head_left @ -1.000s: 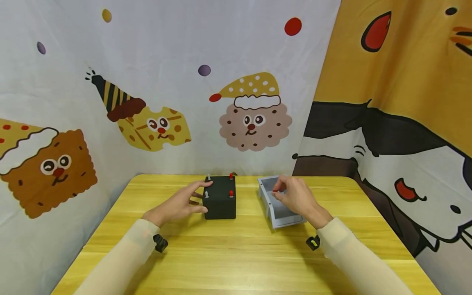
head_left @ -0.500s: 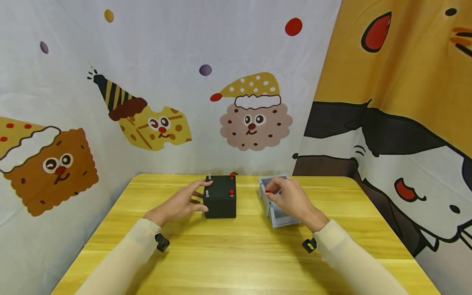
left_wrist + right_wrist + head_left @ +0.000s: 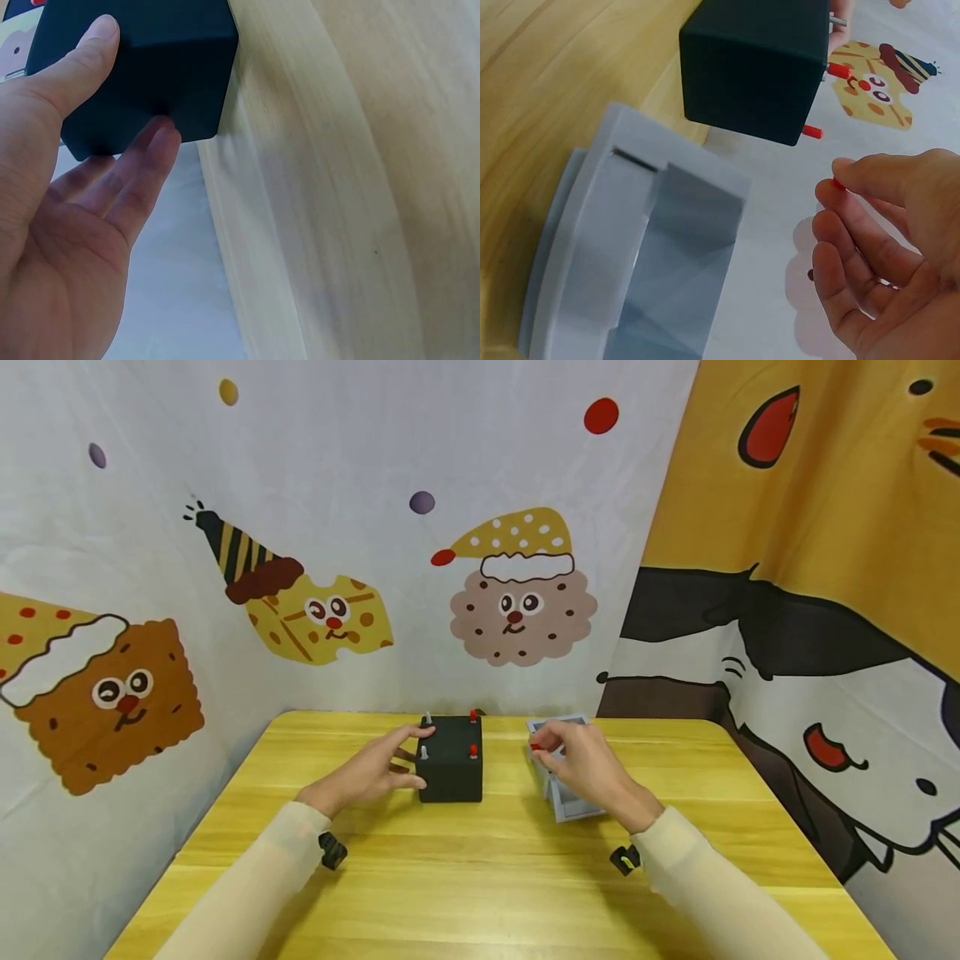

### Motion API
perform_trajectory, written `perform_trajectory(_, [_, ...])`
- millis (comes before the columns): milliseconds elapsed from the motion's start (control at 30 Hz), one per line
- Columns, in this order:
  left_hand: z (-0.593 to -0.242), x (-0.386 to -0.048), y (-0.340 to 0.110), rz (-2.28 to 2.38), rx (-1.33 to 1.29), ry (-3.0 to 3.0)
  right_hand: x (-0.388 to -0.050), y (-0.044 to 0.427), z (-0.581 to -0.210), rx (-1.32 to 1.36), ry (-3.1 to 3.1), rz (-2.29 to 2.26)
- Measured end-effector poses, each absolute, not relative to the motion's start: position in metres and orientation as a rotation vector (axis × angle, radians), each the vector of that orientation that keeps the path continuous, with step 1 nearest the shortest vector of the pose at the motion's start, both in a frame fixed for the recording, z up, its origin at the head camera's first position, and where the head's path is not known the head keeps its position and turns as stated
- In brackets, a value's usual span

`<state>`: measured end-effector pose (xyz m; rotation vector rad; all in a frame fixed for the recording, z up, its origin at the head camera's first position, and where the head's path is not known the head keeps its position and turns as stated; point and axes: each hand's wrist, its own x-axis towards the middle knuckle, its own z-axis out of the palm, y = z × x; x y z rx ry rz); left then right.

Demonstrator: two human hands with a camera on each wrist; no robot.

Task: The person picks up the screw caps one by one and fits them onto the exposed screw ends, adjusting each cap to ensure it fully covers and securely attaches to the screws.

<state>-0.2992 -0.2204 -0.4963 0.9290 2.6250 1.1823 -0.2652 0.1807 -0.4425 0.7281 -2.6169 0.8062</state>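
A black box stands on the table, with two bare metal posts on its top left and two red-capped posts on its top right. My left hand rests against the box's left side, thumb and fingers spread in the left wrist view. Between thumb and index finger, my right hand pinches a small red piece, above the left part of a grey bin. The right wrist view shows the bin below and left of that hand; the hand partly hides its inside in the head view.
The wooden table extends in front of the box and bin. Behind it hangs a white cloth with cartoon prints, and at the right an orange, black and white printed cloth.
My right hand has moved left over the bin towards the black box, still pinching the red piece. The left hand stays against the box.
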Motion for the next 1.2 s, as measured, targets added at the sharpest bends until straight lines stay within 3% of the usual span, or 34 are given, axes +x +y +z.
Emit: perform_trajectory(1200, [-0.498,-0.301,-0.221,1.204,0.941,2.617,-0.269,0.132,-0.431,0.948,-2.490,0.842])
